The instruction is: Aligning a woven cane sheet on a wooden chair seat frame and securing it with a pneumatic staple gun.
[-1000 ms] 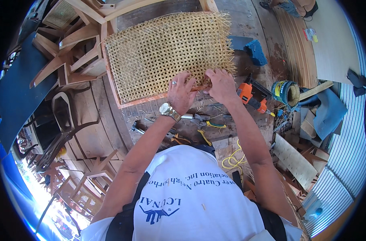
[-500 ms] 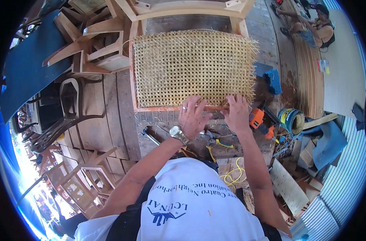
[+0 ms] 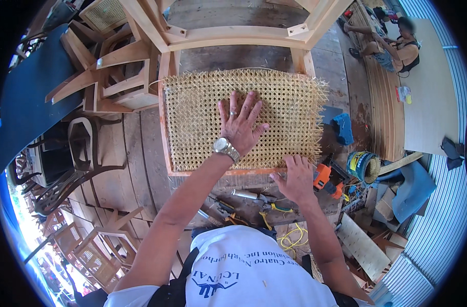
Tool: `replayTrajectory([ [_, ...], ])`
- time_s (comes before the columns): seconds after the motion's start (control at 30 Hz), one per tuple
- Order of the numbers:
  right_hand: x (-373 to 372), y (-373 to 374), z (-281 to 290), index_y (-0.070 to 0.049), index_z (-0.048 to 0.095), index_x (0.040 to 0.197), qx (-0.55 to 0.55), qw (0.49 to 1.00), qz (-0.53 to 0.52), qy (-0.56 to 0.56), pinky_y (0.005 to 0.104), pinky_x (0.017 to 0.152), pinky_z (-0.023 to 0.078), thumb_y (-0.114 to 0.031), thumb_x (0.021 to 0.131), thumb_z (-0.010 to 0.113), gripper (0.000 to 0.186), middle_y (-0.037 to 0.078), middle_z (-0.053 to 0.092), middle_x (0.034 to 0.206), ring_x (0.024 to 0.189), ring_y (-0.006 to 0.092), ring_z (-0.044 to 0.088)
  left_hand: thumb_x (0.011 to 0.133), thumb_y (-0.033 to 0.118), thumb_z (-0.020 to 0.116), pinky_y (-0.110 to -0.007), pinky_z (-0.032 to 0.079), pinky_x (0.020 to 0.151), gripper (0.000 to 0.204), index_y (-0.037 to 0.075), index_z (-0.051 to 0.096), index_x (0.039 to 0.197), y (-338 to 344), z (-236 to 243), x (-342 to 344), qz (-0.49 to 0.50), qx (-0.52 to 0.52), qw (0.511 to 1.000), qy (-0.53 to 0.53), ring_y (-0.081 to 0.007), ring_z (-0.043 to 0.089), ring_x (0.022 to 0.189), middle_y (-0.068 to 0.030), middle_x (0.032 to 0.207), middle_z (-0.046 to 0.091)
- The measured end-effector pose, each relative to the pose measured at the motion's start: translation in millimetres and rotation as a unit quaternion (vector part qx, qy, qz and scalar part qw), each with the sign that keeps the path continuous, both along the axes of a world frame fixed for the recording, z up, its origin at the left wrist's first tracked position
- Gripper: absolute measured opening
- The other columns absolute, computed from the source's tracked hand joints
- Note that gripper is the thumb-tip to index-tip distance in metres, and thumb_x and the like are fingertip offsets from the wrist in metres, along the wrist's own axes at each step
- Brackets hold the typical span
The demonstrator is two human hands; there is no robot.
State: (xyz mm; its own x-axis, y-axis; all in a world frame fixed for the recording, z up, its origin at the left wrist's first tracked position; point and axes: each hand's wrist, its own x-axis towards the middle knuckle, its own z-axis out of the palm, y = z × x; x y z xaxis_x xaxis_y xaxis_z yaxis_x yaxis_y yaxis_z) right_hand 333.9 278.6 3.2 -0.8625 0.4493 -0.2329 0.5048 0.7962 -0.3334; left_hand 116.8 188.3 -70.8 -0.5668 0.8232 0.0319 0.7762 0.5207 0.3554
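A sheet of woven cane webbing (image 3: 192,117) lies over a wooden chair frame (image 3: 165,128), its cut strands sticking out past the right side. Flat on the middle of the weave rests my left hand (image 3: 242,128), fingers spread, with a ring and a wristwatch on that arm. At the near right edge my right hand (image 3: 297,179) touches the cane's border with its fingertips, thumb held apart. Neither hand grips anything that I can see. Pliers with yellow-green handles (image 3: 277,207) and a metal-bodied tool (image 3: 246,194) lie just this side of the frame.
An orange-and-black power tool (image 3: 323,176) lies right of my right hand, near a tub (image 3: 364,166) holding a coil. Wooden chair frames (image 3: 126,66) are stacked at the left. A person (image 3: 397,48) sits on planks at the far right. A yellow cord (image 3: 294,238) loops near me.
My left hand has gone from the near edge onto the middle of the cane, fingers spread. My right hand stays by the near right edge. The whole view has shifted, so the frame appears lower.
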Motion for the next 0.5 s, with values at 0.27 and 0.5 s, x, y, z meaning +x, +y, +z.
replayTrajectory([
  [0.27,-4,1,2,-0.006,0.059,0.115,-0.016,1.000,-0.001,-0.016,0.0478,0.090,0.042,-0.038,0.079,0.079,0.052,0.013,0.059,0.103,0.100,0.0331,0.057,0.100,0.060,0.045,-0.072,0.003,0.119,0.065,0.019,0.049,0.151,-2,-2,5,0.012,0.028,0.999,-0.018,-0.0440,0.009,0.156,-0.0036,0.170,0.024],
  [0.5,-6,4,-2,-0.008,0.063,0.113,-0.006,1.000,-0.015,0.005,0.0481,0.088,0.042,-0.037,0.085,0.076,0.042,0.012,0.061,0.102,0.100,0.0331,0.058,0.087,0.041,0.077,-0.060,0.025,0.121,0.070,0.012,0.053,0.146,-47,13,-16,0.117,0.201,0.972,-0.014,-0.0407,0.024,0.153,-0.0151,0.166,0.029],
])
